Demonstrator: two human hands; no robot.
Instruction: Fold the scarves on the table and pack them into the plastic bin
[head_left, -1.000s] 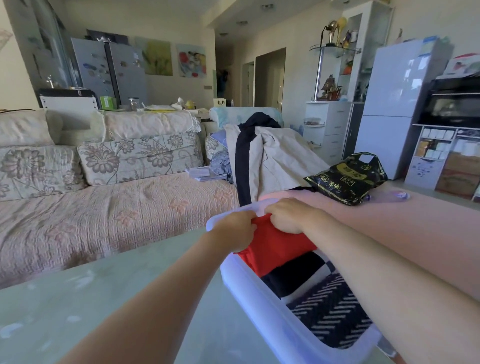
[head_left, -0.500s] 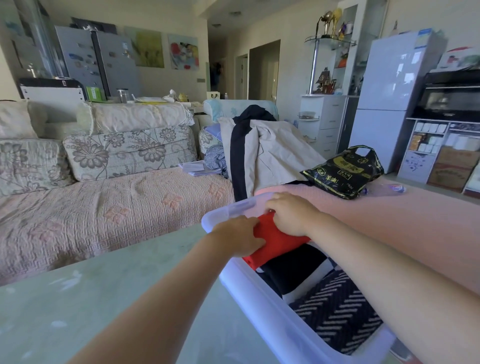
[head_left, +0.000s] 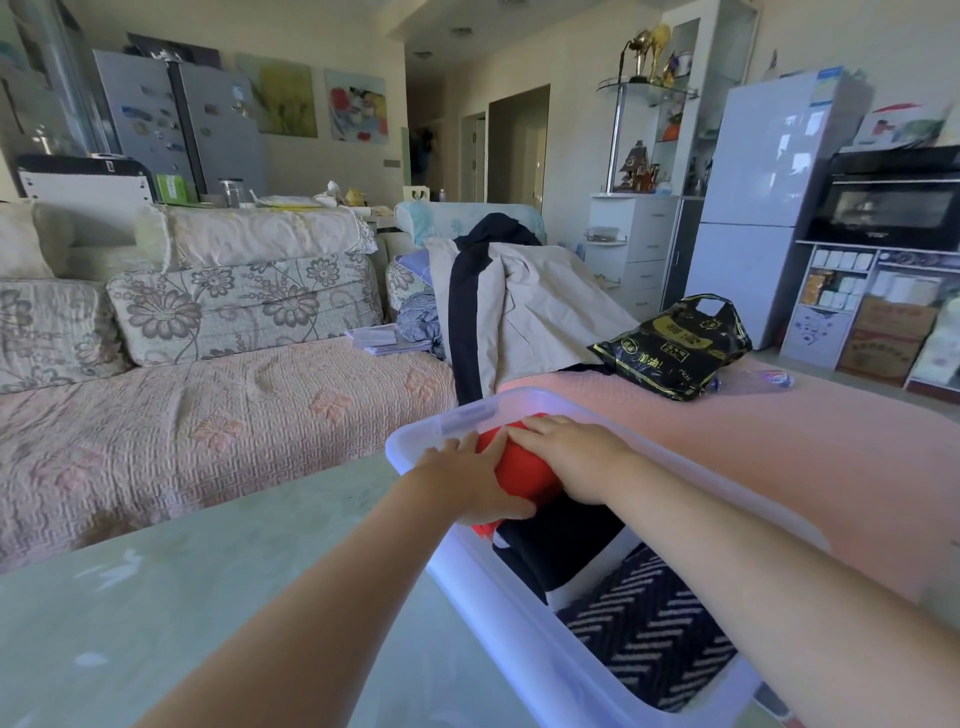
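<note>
Status: packing looks close to finished. The plastic bin (head_left: 470, 571) sits on the counter (head_left: 208, 597), its long axis running from far-left to near-right in the head view. It holds three folded pieces in a row. A black-and-white patterned scarf (head_left: 649, 634) is nearest, a black scarf (head_left: 561, 545) is in the middle, and the red scarf (head_left: 522, 467) is at the far end against the end wall. Hands: the left hand (head_left: 467, 483) lies flattened against the left flank of the red bundle, with its thumb along the near edge. The right hand (head_left: 571, 457) rests palm-down on top, fingers straight. Both are pressing the bundle, not pinching it. Judgement: the red scarf is folded and is being seated. What is left is to tuck its near corner, which pokes up over the black scarf. No other loose scarf shows on the visible counter. Orientation: the red bundle appears to lie crosswise to the bin's length, but its ends are hidden under the hands, so this is tentative.
</note>
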